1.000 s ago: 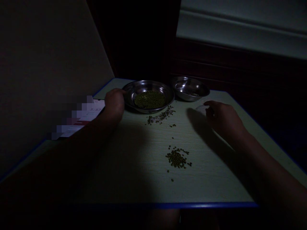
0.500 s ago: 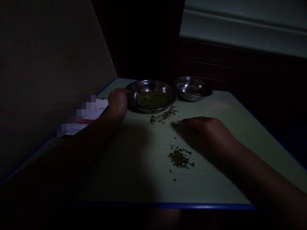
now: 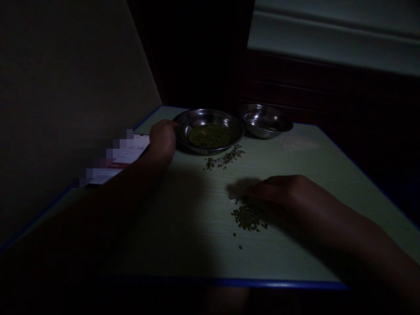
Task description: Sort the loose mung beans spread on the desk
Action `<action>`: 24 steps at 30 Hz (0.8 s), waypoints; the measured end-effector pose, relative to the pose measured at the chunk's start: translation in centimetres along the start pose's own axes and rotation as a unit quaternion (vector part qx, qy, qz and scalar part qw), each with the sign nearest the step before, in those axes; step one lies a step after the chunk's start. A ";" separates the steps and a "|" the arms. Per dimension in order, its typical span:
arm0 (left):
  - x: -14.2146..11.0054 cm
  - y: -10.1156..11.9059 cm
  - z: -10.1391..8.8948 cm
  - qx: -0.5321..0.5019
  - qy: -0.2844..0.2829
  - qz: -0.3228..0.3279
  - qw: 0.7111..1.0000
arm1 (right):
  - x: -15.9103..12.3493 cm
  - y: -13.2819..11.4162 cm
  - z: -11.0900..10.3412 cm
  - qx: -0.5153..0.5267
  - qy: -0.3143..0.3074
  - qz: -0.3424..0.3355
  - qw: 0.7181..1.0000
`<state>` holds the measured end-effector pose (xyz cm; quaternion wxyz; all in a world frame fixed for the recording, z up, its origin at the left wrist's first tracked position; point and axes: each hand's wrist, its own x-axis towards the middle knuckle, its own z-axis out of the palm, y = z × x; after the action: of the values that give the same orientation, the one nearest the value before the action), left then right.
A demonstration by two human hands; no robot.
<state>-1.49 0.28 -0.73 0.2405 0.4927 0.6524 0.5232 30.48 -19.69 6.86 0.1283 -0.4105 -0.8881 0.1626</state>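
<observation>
Downward head view: the left hand (image 3: 162,141) lies curled against the rim of a steel bowl (image 3: 207,112) of mung beans, its fingertips hidden. The right hand (image 3: 278,192) is the nearer to a loose pile of mung beans (image 3: 246,218) on the pale green table (image 3: 328,175), which lies just below its blurred fingers (image 3: 244,187); whether they pinch anything cannot be told.

From my screen I make out 2 slim bare forearms, the left forearm (image 3: 131,186) nearly lost in shadow, the right forearm (image 3: 341,223) dimly lit, ending in a right hand (image 3: 282,192) with blurred fingers (image 3: 249,186), and a small left hand (image 3: 163,141)
</observation>
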 end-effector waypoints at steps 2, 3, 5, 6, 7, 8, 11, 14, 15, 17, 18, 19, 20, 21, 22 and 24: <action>-0.2 0.2 0.0 -0.013 0.016 -0.006 1.000 | 0.0 0.0 -0.2 0.014 0.007 0.004 1.000; -0.3 0.3 0.1 -0.018 0.024 -0.010 0.999 | 0.1 0.0 -0.2 0.014 0.017 0.015 1.000; -0.4 0.5 0.1 -0.022 0.031 -0.019 0.999 | 0.3 0.3 -0.1 0.002 0.049 0.050 0.998; -0.4 0.5 0.2 -0.022 0.031 -0.022 0.999 | 0.5 0.5 0.0 -0.007 0.066 0.069 0.995; -0.4 0.5 0.2 -0.022 0.031 -0.024 0.999 | 0.7 0.7 0.1 -0.015 0.081 0.084 0.993; -0.3 0.4 0.2 -0.020 0.027 -0.024 0.999 | 0.9 0.9 0.3 -0.019 0.091 0.092 0.991; 0.1 0.0 0.2 -0.009 0.018 -0.017 1.000 | 1.8 1.3 1.1 -0.003 0.094 0.088 0.992; 0.4 -0.5 0.2 -0.016 0.016 -0.019 1.000 | 2.9 1.3 2.0 0.036 0.082 0.079 0.993; 0.5 -0.6 0.2 -0.018 0.013 -0.020 1.000 | 3.3 1.4 2.2 0.047 0.080 0.077 0.993; 0.6 -0.7 0.0 -0.013 0.004 -0.012 1.000 | 3.9 1.7 2.5 0.060 0.085 0.081 0.991; 0.6 -0.8 0.0 -0.008 0.001 -0.004 1.000 | 4.2 2.0 2.6 0.063 0.091 0.086 0.990; 0.5 -0.8 -0.1 -0.003 -0.002 0.004 1.000 | 4.4 2.4 2.7 0.064 0.100 0.096 0.988; 0.5 -0.7 -0.2 0.001 -0.003 0.007 1.000 | 4.5 2.9 2.6 0.062 0.110 0.110 0.986; 0.4 -0.6 -0.2 0.002 -0.004 0.006 1.000 | 4.6 3.4 2.6 0.058 0.120 0.126 0.983; 0.3 -0.5 -0.2 0.000 -0.004 0.001 1.000 | 4.7 4.0 2.4 0.053 0.132 0.147 0.979; 0.2 -0.3 -0.2 -0.009 0.001 -0.010 1.000 | 4.7 5.2 2.0 0.039 0.145 0.187 0.971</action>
<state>-1.84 0.35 -0.96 0.2495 0.4835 0.6528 0.5270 30.34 -13.26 3.39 0.2395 -0.5828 -0.7605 0.1571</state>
